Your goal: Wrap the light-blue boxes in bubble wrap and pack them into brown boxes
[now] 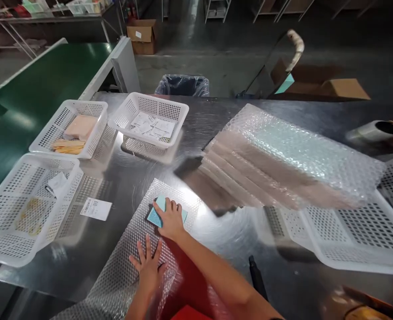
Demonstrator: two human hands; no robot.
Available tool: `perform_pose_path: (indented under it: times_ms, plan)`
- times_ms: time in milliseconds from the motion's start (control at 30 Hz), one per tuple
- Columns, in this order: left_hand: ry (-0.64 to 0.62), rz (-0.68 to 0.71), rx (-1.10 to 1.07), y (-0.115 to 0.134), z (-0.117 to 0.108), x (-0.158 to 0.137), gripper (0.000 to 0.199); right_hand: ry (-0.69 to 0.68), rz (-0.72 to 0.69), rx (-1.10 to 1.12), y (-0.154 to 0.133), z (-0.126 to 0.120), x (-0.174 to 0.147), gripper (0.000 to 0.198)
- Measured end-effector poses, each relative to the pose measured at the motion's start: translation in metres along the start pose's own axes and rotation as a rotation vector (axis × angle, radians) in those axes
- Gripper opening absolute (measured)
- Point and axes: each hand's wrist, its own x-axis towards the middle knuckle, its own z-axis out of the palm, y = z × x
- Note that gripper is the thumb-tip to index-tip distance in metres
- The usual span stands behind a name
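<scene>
A sheet of bubble wrap (116, 266) runs from the table's front edge toward the middle of the metal table. My left hand (147, 269) lies flat on it with the fingers spread, holding nothing. Farther up the sheet, my right hand (172, 221) grips a small light-blue block (154, 218) set on the wrap. My fingers and palm cover part of the block, so its exact kind is unclear. A white printed label card (95, 209) rests on the bare metal left of the wrap.
White baskets stand at the left: one with slips (126, 118), one with pink and yellow items (43, 140), one nearer (3, 244). Right, stacked bubble-wrap sheets (303, 155) overhang another basket (330, 258). A black-handled tool (257, 278) lies near my right forearm. A green conveyor (50, 84) borders the table.
</scene>
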Motion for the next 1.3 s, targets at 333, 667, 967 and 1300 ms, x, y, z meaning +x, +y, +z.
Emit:
perform_pose_path:
  times_ms: [333, 667, 967, 1300]
  plan:
    - [-0.001, 0.018, 0.048, 0.004, -0.011, -0.001, 0.062, 0.006, 0.018, 0.005, -0.003, -0.002, 0.001, 0.101]
    - [-0.021, 0.010, 0.020, 0.007, -0.016, -0.001, 0.063, -0.009, -0.005, -0.012, -0.005, 0.000, 0.001, 0.102]
    - [0.235, 0.086, -0.052, 0.024, -0.049, 0.011, 0.057, 0.137, 0.244, 0.216, 0.053, -0.041, 0.035, 0.054]
    - [0.301, 0.607, 0.313, 0.034, -0.089, 0.087, 0.057, -0.061, 0.169, 0.235, 0.090, -0.053, 0.068, 0.010]
